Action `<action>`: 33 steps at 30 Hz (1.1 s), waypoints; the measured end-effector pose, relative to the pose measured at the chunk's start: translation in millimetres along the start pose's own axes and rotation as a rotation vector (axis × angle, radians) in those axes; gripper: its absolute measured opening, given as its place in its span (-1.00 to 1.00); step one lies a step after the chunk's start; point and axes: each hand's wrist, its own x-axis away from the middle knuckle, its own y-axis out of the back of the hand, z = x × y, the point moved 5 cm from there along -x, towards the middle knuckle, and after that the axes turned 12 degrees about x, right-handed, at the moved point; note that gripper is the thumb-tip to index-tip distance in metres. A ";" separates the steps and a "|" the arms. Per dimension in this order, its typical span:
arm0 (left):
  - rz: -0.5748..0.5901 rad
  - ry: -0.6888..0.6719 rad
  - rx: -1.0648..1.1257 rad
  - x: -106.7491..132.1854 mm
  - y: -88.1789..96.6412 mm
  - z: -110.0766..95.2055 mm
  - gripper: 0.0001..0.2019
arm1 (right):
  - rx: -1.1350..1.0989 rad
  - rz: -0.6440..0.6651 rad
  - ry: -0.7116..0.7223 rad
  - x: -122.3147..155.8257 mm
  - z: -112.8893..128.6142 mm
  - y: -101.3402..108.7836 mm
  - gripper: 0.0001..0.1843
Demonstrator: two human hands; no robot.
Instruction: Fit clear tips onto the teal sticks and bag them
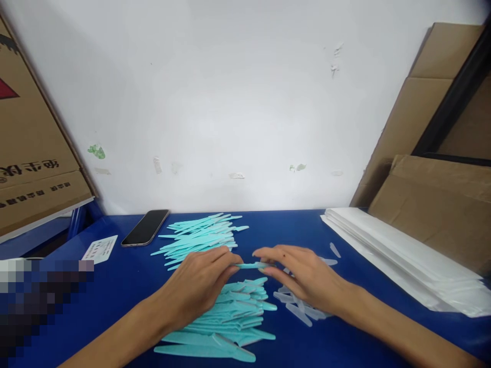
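Note:
Between my two hands is a slim teal eyebrow razor [248, 266], held level above the table. My left hand [203, 273] pinches its left end between thumb and fingers. At the right end, the thumb and forefinger of my right hand [303, 268] close round the blade part; whether a cover is on it I cannot tell. A pile of teal eyebrow razors [238, 312] lies below and partly behind my left hand. Another pile of the razors [203, 235] lies farther back. Small translucent blade covers [299, 312] are scattered under and beside my right hand.
On the blue table [284, 230], a phone [146, 228] and a white printed card [100, 249] lie at the left. White sheets or bags [399, 260] are stacked at the right. Cardboard [441, 204] leans behind them, and a carton [38, 138] stands at left. A white wall closes the back.

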 end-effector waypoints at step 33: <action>0.414 0.512 0.319 9.1 16.9 16.7 -0.73 | -0.047 0.480 -0.131 13.3 -47.7 -15.8 -0.85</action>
